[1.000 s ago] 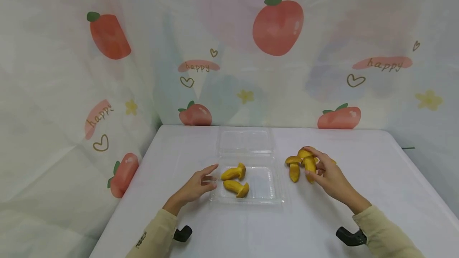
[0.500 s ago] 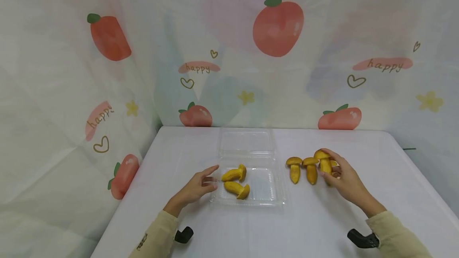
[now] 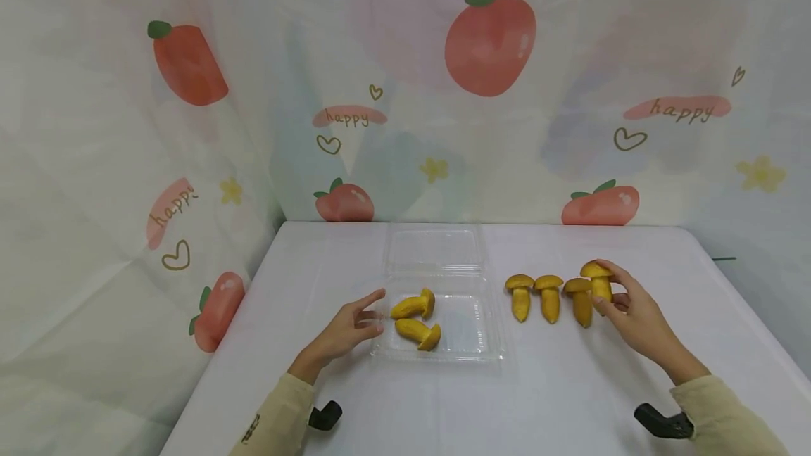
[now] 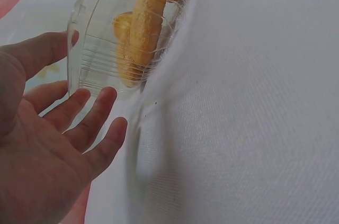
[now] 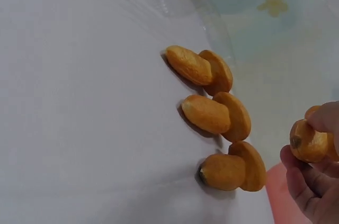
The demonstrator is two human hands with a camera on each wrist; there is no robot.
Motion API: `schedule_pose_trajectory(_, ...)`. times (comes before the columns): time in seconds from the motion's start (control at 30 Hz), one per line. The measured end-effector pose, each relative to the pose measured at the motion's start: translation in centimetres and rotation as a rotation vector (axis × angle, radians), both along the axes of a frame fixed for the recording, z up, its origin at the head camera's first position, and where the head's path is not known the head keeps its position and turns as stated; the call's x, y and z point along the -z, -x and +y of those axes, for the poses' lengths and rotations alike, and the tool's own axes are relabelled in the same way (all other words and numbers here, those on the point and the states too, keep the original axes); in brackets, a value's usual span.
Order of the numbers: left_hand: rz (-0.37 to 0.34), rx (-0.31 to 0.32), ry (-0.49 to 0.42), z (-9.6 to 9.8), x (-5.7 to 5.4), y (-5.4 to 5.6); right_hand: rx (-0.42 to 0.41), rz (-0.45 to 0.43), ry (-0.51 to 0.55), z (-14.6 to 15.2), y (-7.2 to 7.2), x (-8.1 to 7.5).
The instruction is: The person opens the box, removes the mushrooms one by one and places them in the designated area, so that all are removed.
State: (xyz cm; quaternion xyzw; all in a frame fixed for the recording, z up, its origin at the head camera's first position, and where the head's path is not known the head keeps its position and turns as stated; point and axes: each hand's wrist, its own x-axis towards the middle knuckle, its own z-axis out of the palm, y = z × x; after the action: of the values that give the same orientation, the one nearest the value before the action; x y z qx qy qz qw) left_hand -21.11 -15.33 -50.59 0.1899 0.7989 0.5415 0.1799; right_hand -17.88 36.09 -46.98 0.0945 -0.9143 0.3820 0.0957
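My right hand [image 3: 640,319] pinches a yellow mushroom [image 3: 598,280] by its stem between thumb and fingers, cap up. In the right wrist view, the stem end of this held mushroom [image 5: 307,142] faces the camera. Three more yellow mushrooms lie in a row on the table: a left one [image 3: 521,299], a middle one [image 3: 550,300] and a right one [image 3: 581,305], which the held one partly overlaps. My left hand [image 3: 345,331] has its fingers spread at the left rim of a clear plastic clamshell box [image 3: 469,356]. Inside lie an upper mushroom [image 3: 413,305] and a lower mushroom [image 3: 418,334].
The box's clear lid [image 3: 434,248] lies folded back behind it. A white cloth covers the table [image 3: 437,407]. Printed fabric [image 3: 405,41] hangs along the back and left sides. A black wrist mount [image 3: 662,422] sticks out from the right sleeve, another [image 3: 326,415] from the left.
My right hand has moved to the right with the mushroom, passing in front of the row and uncovering the middle and right ones. The left hand has stayed at the box.
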Motion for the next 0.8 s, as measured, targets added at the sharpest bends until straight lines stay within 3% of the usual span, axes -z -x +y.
schedule_pose_trajectory(0.8, 0.043, -0.066, 0.027, 0.2, 0.0, -0.2, 0.061, -0.062, -0.026, 2.6, 0.0, 1.4)
